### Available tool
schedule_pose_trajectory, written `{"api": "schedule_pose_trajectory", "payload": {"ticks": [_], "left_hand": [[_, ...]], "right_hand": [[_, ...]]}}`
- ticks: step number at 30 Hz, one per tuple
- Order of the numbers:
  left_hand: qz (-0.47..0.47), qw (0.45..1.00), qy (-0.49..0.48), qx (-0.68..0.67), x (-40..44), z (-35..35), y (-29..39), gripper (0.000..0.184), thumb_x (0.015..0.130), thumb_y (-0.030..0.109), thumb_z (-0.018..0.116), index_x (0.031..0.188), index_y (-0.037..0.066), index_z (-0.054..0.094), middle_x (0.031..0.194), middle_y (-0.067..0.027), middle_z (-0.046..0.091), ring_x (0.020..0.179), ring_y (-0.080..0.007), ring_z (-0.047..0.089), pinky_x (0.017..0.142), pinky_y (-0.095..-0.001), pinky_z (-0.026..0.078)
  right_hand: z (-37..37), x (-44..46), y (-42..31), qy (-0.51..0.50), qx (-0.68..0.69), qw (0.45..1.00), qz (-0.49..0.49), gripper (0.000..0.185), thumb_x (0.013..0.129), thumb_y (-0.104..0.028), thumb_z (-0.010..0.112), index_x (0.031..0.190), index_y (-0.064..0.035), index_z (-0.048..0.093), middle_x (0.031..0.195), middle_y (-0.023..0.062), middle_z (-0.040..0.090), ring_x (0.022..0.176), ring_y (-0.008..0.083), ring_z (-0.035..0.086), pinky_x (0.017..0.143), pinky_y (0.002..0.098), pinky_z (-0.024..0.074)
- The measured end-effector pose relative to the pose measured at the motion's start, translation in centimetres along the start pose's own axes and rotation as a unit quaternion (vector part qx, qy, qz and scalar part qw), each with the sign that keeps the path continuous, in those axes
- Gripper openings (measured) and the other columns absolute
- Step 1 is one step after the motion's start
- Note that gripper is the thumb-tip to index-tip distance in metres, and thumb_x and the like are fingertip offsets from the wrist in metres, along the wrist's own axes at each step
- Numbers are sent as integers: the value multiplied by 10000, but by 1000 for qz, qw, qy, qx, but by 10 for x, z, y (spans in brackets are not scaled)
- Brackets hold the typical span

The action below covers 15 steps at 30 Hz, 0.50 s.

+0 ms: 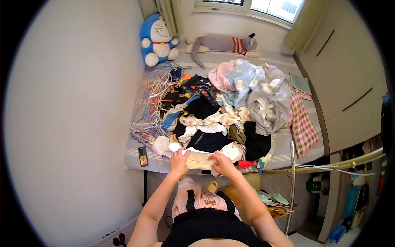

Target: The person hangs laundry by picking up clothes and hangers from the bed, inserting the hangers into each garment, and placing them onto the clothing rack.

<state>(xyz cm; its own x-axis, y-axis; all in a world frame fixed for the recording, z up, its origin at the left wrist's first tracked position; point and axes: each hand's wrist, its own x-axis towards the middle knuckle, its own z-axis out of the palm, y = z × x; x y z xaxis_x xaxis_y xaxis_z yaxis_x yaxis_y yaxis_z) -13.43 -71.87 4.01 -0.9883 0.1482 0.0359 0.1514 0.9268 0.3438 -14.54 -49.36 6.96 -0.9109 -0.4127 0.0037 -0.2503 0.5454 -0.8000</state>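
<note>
A cream-coloured piece of cloth clothing point(199, 161) is stretched between my two hands at the near edge of the bed; its exact kind cannot be made out. My left hand point(180, 163) closes on its left side, and my right hand point(223, 164) pinches its right side. Just beyond lies a heap of mixed clothes, with a dark navy garment point(207, 140) and a white crumpled garment point(233, 152) closest. A tangle of clothes hangers point(154, 96) covers the bed's left side. The phone point(142, 156) rests left of my left hand.
Pink, blue and grey bedding point(269, 103) is piled at the right, beside a checked pillow point(304, 125). A blue plush toy point(158, 41) and a long grey plush point(222, 44) sit at the back. A metal rack pole point(292, 181) stands at the right, near the wardrobe point(349, 82).
</note>
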Motion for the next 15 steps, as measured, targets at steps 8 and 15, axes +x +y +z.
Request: {"api": "schedule_pose_trajectory", "payload": {"ticks": [8,15], "left_hand": [[-58,991,118,-9,13,-59,-78,411,635,-10,551,1024,111,614,1107,-51,532,928,-283,522,742,-375,470],[-168,979,-115,-15,39,-25,-185,462,681,36,536,1137,105,515,1223,-96,464,879,-317,584,701,-418,484]], "right_hand": [[43,87,-41,52,-50,989,-129,395,623,43,491,972,-85,624,857,109,536,801,322,543,681,394,452],[164,171,18,-56,62,990,115,321,697,-20,524,957,-129,677,803,111,581,753,258,579,695,310,465]]}}
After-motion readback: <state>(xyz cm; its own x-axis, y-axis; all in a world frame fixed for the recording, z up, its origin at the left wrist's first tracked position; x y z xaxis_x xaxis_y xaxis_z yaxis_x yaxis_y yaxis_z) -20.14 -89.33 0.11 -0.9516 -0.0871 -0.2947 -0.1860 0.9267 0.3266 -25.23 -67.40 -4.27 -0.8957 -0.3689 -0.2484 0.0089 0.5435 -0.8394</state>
